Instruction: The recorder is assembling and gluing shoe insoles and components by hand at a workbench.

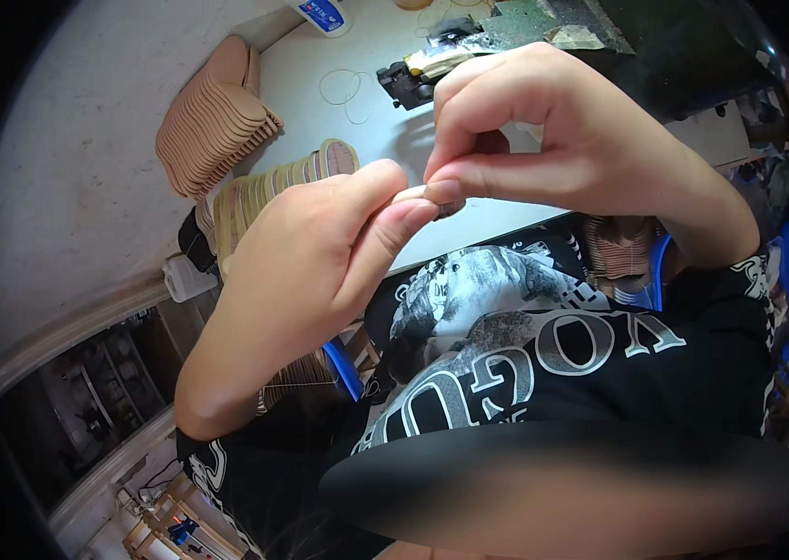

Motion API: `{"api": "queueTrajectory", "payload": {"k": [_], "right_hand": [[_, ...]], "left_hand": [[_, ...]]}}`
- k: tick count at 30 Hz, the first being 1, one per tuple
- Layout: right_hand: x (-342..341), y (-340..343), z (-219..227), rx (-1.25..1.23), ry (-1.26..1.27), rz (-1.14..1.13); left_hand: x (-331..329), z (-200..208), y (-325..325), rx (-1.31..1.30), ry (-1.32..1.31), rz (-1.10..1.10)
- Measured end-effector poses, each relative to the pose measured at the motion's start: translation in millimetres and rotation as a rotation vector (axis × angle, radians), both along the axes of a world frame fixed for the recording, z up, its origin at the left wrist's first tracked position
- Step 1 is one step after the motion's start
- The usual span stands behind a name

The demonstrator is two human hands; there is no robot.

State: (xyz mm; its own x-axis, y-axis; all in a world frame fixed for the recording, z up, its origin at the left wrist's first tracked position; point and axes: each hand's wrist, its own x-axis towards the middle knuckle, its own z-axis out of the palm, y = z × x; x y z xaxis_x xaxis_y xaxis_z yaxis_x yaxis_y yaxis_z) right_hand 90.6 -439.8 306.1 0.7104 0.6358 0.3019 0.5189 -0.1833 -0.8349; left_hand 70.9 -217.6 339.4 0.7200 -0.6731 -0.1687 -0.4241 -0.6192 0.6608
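Over white table (366, 47), lettered shirt (590, 392) below, left hand (324, 224) and right hand (581, 131) pinch closed.

Worktop (366, 47): pale, set along a grey wall (86, 121).
Tan stack (212, 117): thin curved pieces, leaning in an overlapping row near the wall.
Olive-edged stack (254, 191): layered pieces, nearer the wearer, partly hidden.
Thread (339, 101): thin, loosely looped on the worktop.
Bottle (322, 15): blue and white, cut off by the upper edge.
Machine (506, 33): dark metal, far side (exact kind unclear).
Jug (191, 278): white, just beside the olive-edged stack.
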Motion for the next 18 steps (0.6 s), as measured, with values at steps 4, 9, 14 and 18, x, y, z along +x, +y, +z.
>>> {"api": "queueTrajectory", "payload": {"k": [4, 9, 14, 18], "right_hand": [[4.6, -6.6, 8.3, 0.176, 0.445, 0.132], [5.6, -7.6, 16.3, 0.176, 0.474, 0.156], [8.4, -9.1, 18.8, 0.152, 0.351, 0.154], [6.4, -10.3, 16.6, 0.080, 0.045, 0.121]], "left_hand": [[0.3, 11.1, -2.2, -0.041, 0.007, -0.042], [0.7, 19.2, 0.0, -0.003, -0.066, -0.044], [3.6, 18.8, -1.0, 0.025, -0.098, -0.062], [7.0, 15.8, -2.8, 0.105, -0.156, -0.102]]}}
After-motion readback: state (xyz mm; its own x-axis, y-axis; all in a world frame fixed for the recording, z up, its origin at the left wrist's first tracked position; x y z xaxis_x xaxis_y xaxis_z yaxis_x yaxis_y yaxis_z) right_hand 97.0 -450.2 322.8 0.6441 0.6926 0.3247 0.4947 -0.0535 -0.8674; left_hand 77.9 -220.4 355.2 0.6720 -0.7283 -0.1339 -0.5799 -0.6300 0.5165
